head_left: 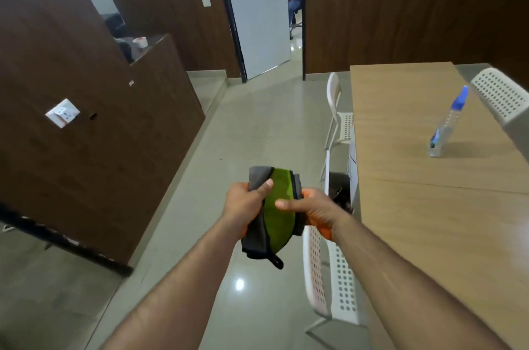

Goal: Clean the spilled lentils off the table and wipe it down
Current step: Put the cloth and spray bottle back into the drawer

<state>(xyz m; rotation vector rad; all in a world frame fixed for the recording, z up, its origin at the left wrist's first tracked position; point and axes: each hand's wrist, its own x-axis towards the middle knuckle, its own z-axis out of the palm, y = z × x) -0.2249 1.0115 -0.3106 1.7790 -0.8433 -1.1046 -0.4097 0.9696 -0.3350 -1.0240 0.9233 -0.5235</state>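
At far left, a white wall socket (62,113) sits on the dark wood panelling, and farther back a small white cup (140,41) rests on a ledge; a white door (257,9) stands ajar in the middle distance, a seated person partly visible through the gap. You stand over the pale tiled floor (234,132) with both forearms stretched forward, holding a folded cloth (274,212), green on its face and grey along its edges, a dark loop hanging from its lower end. Your left hand (246,203) grips the cloth's left side, thumb laid across the green face; your right hand (312,208) clasps the right side, thumb pressed on the green, with something orange showing under the palm that cannot be made out. Below your right arm stands a white perforated chair (329,272), a second one (339,117) pushed against the table's near edge. The wooden table (415,206) fills the right of the scene, away from the cloth; no lentils can be made out on it. A clear spray bottle (448,123) with a blue top stands on it, beside a third white chair (501,94).
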